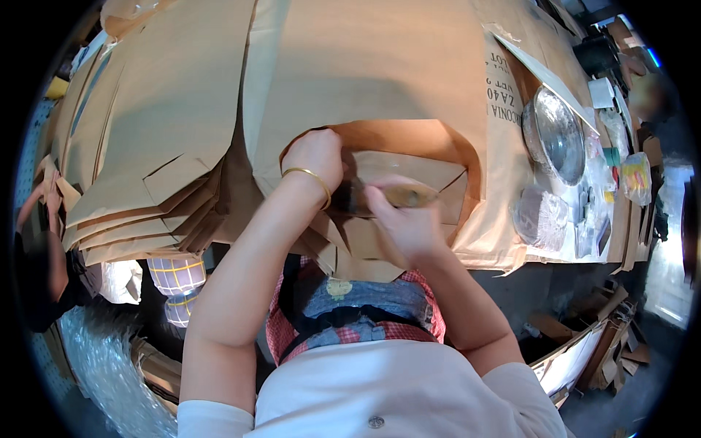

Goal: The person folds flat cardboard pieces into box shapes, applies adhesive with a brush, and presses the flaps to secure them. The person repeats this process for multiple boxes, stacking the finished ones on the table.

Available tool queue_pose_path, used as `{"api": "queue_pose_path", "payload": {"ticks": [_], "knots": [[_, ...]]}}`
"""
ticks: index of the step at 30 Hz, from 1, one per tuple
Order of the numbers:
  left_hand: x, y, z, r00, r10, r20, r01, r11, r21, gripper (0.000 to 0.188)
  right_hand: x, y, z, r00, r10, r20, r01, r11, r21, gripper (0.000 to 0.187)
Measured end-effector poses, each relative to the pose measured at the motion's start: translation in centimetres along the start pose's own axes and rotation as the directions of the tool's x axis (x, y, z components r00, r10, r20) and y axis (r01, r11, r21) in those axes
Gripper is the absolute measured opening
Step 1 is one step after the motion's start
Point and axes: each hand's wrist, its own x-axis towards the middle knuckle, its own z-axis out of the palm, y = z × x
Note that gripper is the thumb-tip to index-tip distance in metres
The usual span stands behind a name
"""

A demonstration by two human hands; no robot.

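Brown paper piece [409, 171] lay on the table's stack; the left hand [315, 157] pressed it, fingers curled, while the right hand [400, 223] gripped a brush [372, 197] — a loose press could have let it slip and smear

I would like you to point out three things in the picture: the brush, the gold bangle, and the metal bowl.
brush [409, 195], head view, on its wooden handle in the right hand.
gold bangle [310, 175], head view, on the band across the left wrist.
metal bowl [558, 135], head view, on its shiny inner wall.
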Motion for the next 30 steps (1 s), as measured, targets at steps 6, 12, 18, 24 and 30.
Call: {"api": "queue_pose_path", "payload": {"ticks": [6,12,18,24,30], "knots": [[-0.3,0.8,0.1,0.998,0.050,0.030,-0.052,0.994,0.096,0.016,-2.1,-0.6,-8.7,0.937,-0.344,-0.053,0.211,0.683,-0.700,0.003],[-0.8,2.6,-0.2,0.988,0.152,0.004,-0.146,0.940,0.309,0.013,-0.7,-1.7,-10.4,0.946,-0.274,-0.171,0.254,0.958,-0.130,0.019],[-1.1,3.2,-0.1,0.981,0.194,-0.016,-0.178,0.928,0.328,0.011,6.3,7.3,-8.7,0.966,-0.135,-0.219,0.255,0.605,0.754,0.041],[-5.3,2.8,-1.8,0.413,0.859,-0.303,-0.890,0.451,0.065,0.021,6.0,6.9,-5.7,0.989,0.090,0.116,-0.122,0.065,0.990,0.035],[-3.5,-5.0,2.9,0.940,0.139,-0.311,-0.078,0.977,0.200,0.060,6.7,8.1,-5.6,0.979,-0.059,0.194,-0.190,0.065,0.980,0.035]]}}
